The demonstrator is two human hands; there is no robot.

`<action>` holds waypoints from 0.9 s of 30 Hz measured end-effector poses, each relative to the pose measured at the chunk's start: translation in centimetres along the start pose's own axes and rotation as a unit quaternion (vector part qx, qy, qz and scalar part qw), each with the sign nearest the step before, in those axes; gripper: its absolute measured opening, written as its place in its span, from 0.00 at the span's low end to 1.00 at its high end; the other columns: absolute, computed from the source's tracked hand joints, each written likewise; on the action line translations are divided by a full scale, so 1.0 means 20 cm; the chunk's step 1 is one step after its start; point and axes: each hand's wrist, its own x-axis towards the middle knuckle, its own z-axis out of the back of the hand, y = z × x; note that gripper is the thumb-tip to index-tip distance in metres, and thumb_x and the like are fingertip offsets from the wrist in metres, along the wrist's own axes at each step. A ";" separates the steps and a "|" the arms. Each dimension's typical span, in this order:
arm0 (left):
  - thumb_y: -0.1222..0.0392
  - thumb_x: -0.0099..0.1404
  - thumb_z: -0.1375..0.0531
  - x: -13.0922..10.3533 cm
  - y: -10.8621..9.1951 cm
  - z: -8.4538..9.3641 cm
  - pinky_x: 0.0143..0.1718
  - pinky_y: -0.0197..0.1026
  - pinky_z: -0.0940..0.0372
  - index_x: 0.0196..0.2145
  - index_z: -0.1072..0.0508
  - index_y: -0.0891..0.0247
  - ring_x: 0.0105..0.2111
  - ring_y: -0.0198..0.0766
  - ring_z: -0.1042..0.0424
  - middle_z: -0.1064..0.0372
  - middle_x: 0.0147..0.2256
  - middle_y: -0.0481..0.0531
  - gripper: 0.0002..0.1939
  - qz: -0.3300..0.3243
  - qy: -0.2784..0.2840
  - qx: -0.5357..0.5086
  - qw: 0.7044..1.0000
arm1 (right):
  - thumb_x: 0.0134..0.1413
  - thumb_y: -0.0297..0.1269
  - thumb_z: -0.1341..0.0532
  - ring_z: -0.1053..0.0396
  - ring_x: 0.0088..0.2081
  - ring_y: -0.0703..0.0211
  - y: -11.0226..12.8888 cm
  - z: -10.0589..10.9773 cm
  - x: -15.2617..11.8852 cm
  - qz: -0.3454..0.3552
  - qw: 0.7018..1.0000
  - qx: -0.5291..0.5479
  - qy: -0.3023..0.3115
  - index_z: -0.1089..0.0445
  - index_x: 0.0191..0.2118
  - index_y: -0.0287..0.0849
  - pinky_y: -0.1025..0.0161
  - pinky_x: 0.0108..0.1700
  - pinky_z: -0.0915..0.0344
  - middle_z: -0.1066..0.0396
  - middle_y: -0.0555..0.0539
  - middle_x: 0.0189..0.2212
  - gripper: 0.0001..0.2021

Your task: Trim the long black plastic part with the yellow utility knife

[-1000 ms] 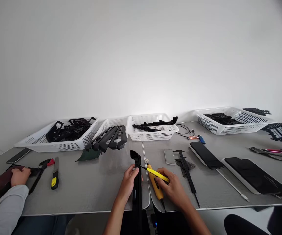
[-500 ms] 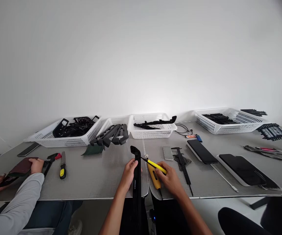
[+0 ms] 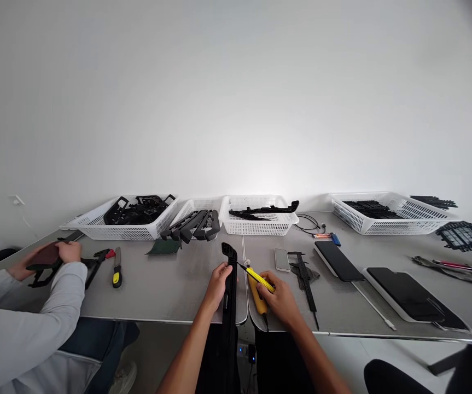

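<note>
My left hand [image 3: 216, 279] grips a long black plastic part [image 3: 229, 306] that lies along the seam between two grey tables and overhangs the front edge. My right hand [image 3: 280, 295] holds a yellow hand tool [image 3: 260, 280], its thin tip resting against the upper part of the black piece. A second yellow-handled tool [image 3: 257, 298] lies on the table under my right hand.
Several white baskets [image 3: 256, 223] with black parts line the back. A phone [image 3: 281, 259], a black caliper [image 3: 306, 276], dark tablets [image 3: 408, 287] lie right of me. A co-worker's hands [image 3: 61, 253] hold a dark part at the left; a yellow-handled knife [image 3: 116, 268] lies nearby.
The view has risen and shifted, so the tables sit lower and farther. The co-worker at the left has lifted a dark part with both hands. My hands keep their grip.
</note>
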 end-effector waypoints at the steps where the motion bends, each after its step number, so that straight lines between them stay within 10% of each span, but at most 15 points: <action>1: 0.38 0.64 0.37 0.00 0.00 0.00 0.27 0.37 0.38 0.34 0.29 0.60 0.24 0.38 0.32 0.28 0.25 0.48 0.21 0.002 -0.002 0.001 1.000 | 0.62 0.46 0.42 0.27 0.36 0.54 0.00 0.00 0.00 -0.001 1.000 0.000 0.000 0.25 0.44 0.43 0.62 0.39 0.38 0.21 0.48 0.36 0.14; 27: 0.30 0.61 0.35 0.04 0.06 0.05 0.36 0.37 0.38 0.29 0.31 0.60 0.31 0.38 0.34 0.36 0.27 0.45 0.28 -0.016 -0.020 0.004 1.000 | 0.63 0.42 0.40 0.28 0.36 0.57 0.10 0.00 0.03 0.020 1.000 0.012 -0.004 0.20 0.43 0.42 0.65 0.42 0.36 0.22 0.49 0.34 0.13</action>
